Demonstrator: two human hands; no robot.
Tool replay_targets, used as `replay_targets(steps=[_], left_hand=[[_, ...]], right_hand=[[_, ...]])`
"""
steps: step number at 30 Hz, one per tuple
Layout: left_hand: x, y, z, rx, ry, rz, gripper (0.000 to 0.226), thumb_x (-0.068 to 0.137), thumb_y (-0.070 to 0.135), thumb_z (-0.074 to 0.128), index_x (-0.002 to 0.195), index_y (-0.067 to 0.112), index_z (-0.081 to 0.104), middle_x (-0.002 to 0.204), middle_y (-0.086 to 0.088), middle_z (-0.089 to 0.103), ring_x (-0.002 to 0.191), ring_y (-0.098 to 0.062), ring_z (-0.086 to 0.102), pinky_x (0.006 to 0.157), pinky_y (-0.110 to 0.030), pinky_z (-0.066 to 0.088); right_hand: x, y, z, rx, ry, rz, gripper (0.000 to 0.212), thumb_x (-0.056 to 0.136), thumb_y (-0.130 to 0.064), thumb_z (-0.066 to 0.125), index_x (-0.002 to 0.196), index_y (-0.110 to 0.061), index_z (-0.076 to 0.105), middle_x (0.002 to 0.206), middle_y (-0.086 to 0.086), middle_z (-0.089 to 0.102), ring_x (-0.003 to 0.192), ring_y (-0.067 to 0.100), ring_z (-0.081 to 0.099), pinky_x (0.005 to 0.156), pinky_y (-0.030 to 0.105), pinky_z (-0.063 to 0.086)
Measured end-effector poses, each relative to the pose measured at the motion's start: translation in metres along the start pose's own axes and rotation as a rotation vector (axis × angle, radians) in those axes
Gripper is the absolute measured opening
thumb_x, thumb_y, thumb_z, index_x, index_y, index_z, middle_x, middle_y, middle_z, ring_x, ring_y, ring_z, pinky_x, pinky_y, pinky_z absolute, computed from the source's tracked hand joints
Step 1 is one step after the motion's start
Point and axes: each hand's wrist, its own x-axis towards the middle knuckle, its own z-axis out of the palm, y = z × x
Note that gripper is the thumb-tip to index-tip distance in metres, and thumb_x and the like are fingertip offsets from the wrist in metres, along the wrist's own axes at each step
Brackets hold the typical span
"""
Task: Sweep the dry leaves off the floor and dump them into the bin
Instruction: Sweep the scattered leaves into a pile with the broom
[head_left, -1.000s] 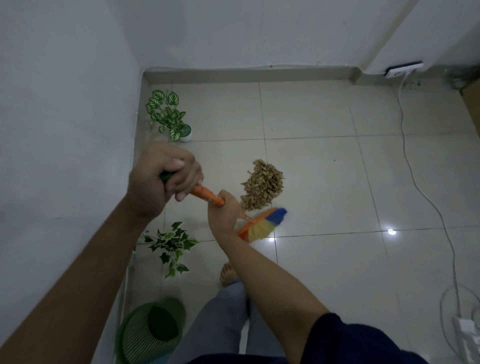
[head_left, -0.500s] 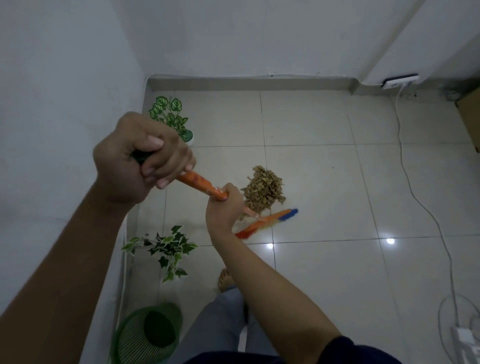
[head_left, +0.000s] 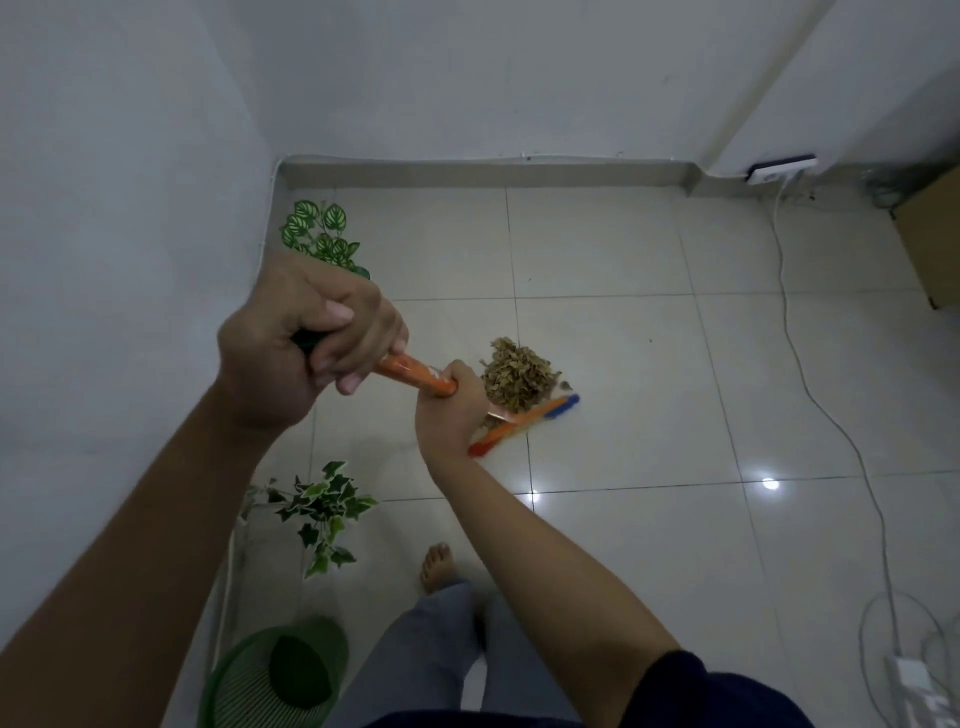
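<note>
Hands both wrap the orange broom handle (head_left: 415, 375): left hand (head_left: 301, 343) topmost, right hand (head_left: 449, 410) lower, multicoloured bristles (head_left: 524, 422) touching the brown dry-leaf pile (head_left: 517, 380) at its 6 o'clock.

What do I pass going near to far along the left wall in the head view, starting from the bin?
green bin → ivy plant → left hand gripping the broom handle → round-leaf plant → baseboard
</note>
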Motion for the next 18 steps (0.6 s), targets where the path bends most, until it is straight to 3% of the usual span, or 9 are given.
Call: replay_targets(steps=[3, 7, 10, 14, 18], left_hand=[[0.013, 0.008, 0.006, -0.064, -0.037, 0.026, 0.034, 0.074, 0.039, 0.055, 0.045, 0.023, 0.046, 0.039, 0.015, 0.04, 0.033, -0.008, 0.037, 0.062, -0.029, 0.04], [0.038, -0.008, 0.028, -0.084, -0.009, 0.029, 0.029, 0.073, 0.033, 0.055, 0.046, 0.025, 0.047, 0.039, 0.014, 0.041, 0.033, -0.01, 0.036, 0.06, -0.03, 0.038], [0.052, -0.041, 0.052, -0.048, 0.117, -0.029, 0.028, 0.072, 0.019, 0.041, 0.045, 0.026, 0.046, 0.038, 0.01, 0.04, 0.035, -0.014, 0.037, 0.062, -0.03, 0.039], [0.055, -0.093, 0.089, 0.017, 0.32, -0.108, 0.029, 0.073, 0.023, 0.039, 0.045, 0.029, 0.045, 0.041, 0.01, 0.041, 0.04, -0.015, 0.038, 0.056, -0.033, 0.034], [0.053, -0.108, 0.101, 0.024, 0.509, -0.102, 0.029, 0.071, 0.022, 0.039, 0.043, 0.03, 0.044, 0.041, 0.008, 0.038, 0.04, -0.019, 0.035, 0.051, -0.039, 0.026]], right_hand=[[0.008, -0.001, -0.026, -0.09, -0.026, -0.032, 0.04, 0.069, -0.003, 0.047, 0.048, -0.026, 0.023, 0.047, -0.011, 0.03, 0.055, 0.017, 0.036, 0.054, 0.04, 0.033], [0.034, 0.015, -0.067, -0.151, -0.111, -0.013, 0.039, 0.071, 0.0, 0.054, 0.045, -0.021, 0.033, 0.043, -0.006, 0.036, 0.047, 0.015, 0.038, 0.047, 0.033, 0.033], [0.071, 0.046, -0.097, -0.234, -0.279, -0.052, 0.03, 0.073, -0.003, 0.062, 0.047, -0.01, 0.047, 0.044, -0.002, 0.043, 0.045, 0.013, 0.042, 0.046, 0.031, 0.035], [0.122, 0.084, -0.13, -0.367, -0.642, -0.1, 0.046, 0.079, -0.012, 0.067, 0.044, -0.022, 0.04, 0.043, -0.009, 0.039, 0.038, 0.005, 0.037, 0.043, 0.016, 0.025], [0.141, 0.096, -0.121, -0.478, -0.812, -0.137, 0.037, 0.08, -0.014, 0.064, 0.047, -0.008, 0.047, 0.047, 0.001, 0.044, 0.046, 0.012, 0.04, 0.048, 0.026, 0.029]])
